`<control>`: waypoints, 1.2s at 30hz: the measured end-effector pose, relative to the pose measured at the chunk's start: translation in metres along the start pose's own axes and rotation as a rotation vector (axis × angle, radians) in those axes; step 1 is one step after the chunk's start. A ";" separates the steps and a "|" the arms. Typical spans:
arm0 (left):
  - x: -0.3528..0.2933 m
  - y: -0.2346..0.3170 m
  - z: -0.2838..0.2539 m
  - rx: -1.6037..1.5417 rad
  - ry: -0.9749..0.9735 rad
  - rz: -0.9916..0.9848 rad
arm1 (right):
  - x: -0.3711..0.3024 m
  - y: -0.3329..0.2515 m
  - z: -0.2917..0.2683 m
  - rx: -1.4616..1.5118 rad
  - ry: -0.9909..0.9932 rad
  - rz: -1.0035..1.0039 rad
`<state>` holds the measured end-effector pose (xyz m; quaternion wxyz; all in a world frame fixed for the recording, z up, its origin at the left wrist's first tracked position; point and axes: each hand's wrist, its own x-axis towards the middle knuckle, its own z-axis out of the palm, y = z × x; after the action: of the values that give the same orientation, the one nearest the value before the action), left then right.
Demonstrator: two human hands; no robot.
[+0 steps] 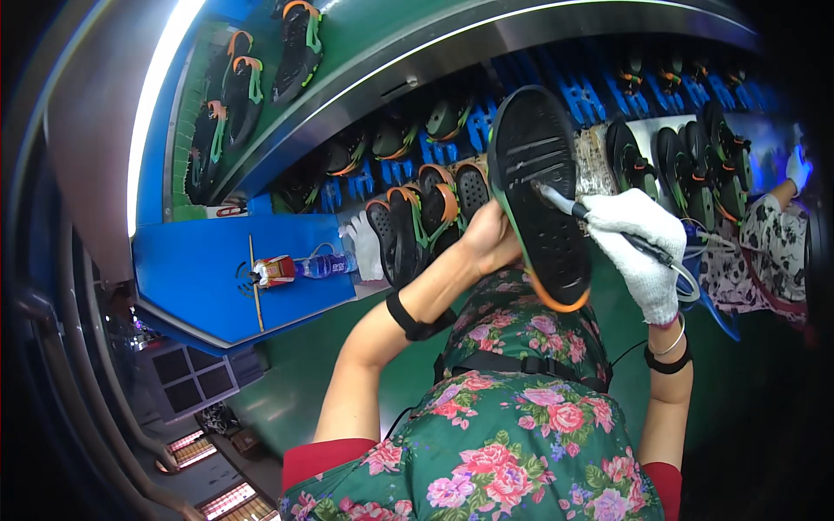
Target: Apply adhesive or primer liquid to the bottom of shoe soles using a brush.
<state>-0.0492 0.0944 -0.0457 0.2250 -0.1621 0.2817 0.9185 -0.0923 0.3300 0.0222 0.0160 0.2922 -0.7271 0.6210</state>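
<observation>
My bare left hand grips the left side of a black clog with green along its edge and orange at the near end. The shoe's broad face, with slots and small holes, is turned toward me. In my white-gloved right hand is a pen-like tool with a pale pointed tip and a tube trailing from its back end. That tip meets the shoe's face just below the slots, or hovers very near it. The fingers of my left hand are partly hidden behind the shoe.
Several black clogs with orange straps stand left of my hands, others to the right. A loose white glove, a bottle and a red packet lie on the blue table. Another person's gloved hand is at far right.
</observation>
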 end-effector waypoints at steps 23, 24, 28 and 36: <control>-0.002 -0.050 0.015 -0.513 -0.341 0.128 | 0.000 -0.028 0.002 -0.332 0.126 -0.308; -0.002 -0.053 0.012 -0.513 -0.336 0.123 | 0.000 -0.025 0.007 -0.299 0.137 -0.305; -0.006 -0.062 0.007 -0.601 -0.369 0.041 | 0.001 -0.016 0.026 -0.095 0.264 -0.189; -0.010 -0.061 0.002 -0.544 -0.264 0.005 | -0.016 -0.009 0.024 -0.082 0.148 -0.224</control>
<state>-0.0101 0.1375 -0.0668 0.2058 -0.0949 -0.0062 0.9740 -0.0666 0.3139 0.0190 0.1509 0.3240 -0.7116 0.6049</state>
